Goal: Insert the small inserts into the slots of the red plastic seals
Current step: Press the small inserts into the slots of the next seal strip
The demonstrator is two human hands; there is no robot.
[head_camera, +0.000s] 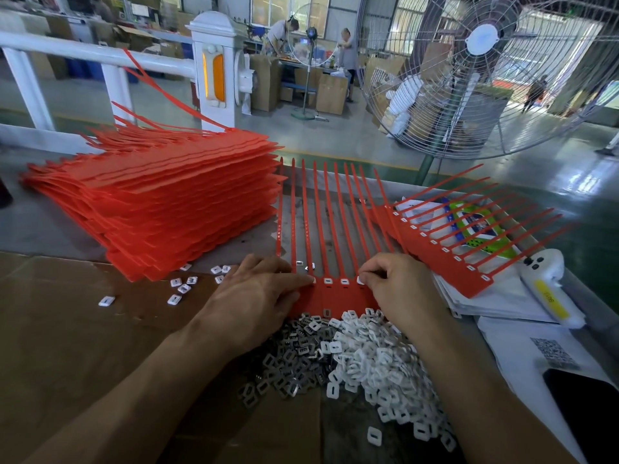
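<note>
mid-seating step: left hand [258, 296] pressing an insert on the red seal strip [338, 296] lying on the bench, right hand [395, 286] pinching another at its slot. next: pressing flush, then fetching from the insert pile [361, 360].

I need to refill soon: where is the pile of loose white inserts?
In the head view, the white inserts lie heaped low and right of centre, under the right hand, beside the metal clips.
</note>
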